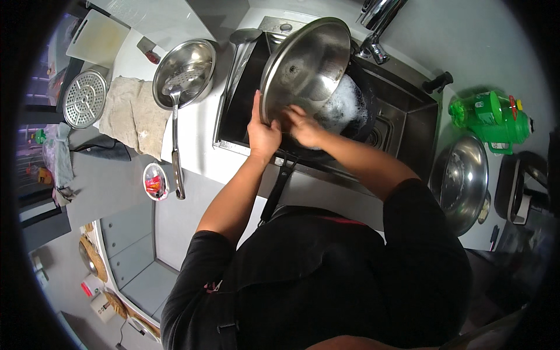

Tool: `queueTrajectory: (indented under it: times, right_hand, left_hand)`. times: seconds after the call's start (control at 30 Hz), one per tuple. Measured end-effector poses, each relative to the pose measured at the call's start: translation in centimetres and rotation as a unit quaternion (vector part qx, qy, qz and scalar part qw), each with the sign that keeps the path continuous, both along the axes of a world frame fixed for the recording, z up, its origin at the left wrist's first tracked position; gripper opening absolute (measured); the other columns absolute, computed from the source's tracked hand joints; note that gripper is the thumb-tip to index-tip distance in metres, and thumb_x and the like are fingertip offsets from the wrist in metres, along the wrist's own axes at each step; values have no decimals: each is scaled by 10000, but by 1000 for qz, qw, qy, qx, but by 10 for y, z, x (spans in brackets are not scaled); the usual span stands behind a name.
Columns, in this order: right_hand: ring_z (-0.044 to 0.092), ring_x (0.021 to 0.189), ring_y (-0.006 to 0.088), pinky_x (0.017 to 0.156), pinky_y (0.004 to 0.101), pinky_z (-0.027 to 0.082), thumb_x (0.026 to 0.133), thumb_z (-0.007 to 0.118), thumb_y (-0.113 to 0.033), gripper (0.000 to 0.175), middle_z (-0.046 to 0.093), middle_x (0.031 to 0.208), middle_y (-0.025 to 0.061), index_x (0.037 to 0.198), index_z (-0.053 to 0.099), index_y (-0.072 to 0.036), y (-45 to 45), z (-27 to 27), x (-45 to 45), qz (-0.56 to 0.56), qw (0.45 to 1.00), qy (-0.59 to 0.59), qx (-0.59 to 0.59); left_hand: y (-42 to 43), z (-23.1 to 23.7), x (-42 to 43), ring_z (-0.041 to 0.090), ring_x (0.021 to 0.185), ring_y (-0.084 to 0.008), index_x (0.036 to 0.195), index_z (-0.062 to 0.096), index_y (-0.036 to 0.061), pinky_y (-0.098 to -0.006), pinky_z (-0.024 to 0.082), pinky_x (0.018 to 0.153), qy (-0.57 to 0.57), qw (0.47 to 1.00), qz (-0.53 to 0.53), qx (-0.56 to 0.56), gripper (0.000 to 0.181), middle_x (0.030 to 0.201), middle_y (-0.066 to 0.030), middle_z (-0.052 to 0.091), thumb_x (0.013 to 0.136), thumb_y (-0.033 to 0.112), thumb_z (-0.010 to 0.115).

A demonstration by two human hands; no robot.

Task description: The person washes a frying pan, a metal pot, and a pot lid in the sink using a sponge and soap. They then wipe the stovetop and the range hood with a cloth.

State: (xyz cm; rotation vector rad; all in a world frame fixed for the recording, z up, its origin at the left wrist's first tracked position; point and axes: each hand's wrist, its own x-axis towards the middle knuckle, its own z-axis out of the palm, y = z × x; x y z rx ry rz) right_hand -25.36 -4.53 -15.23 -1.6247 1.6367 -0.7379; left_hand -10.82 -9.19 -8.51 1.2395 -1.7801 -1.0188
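A large stainless steel bowl (321, 57) is tilted on its side over a black pan (372, 105) in the sink. My left hand (264, 135) grips the near left part of the bowl's rim. Inside the bowl's lower part is my right hand (302, 127), slightly blurred; whether it holds something small cannot be told. White suds (345, 103) and water lie in the pan beside my right hand. The pan's black handle (278, 190) sticks out over the counter's front edge towards me.
Left of the sink, a steel bowl (203, 89) holds a slotted spoon (176, 131), near a beige cloth (131, 113) and a perforated steel disc (85, 99). A chrome faucet (374, 41) stands behind. Right are green bottles (490, 113) and a steel basin (466, 183).
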Motion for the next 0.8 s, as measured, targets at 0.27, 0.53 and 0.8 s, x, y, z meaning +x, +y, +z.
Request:
queueTrajectory:
  times: [0.27, 0.53, 0.8]
  right_hand:
    - [102, 1381, 219, 1089, 513, 40, 930, 377, -278, 441, 135, 1499, 8, 1367, 324, -316, -42, 6, -110, 17, 833, 552, -26]
    - [-34, 1377, 322, 1104, 456, 31, 901, 386, -401, 679, -30, 1482, 200, 1431, 114, -75, -21, -22, -34, -28, 947, 315, 52]
    - [35, 1383, 290, 1087, 517, 36, 944, 319, -395, 537, 92, 1495, 109, 1403, 237, -130, -11, -20, -1, 103, 984, 117, -86]
  left_hand:
    - [-22, 2, 22, 599, 949, -217, 1153, 471, -7, -295, 447, 844, -1, 999, -48, 11, 416, 1021, -145, 618, 745, -71, 526]
    - [-26, 11, 5, 595, 972, -219, 1192, 453, 5, -304, 454, 845, -4, 997, -69, 24, 456, 1051, -151, 610, 748, -68, 525]
    - [-31, 13, 13, 602, 961, -210, 1171, 472, 11, -300, 459, 840, -7, 997, -73, 13, 429, 1032, -140, 621, 750, -53, 527]
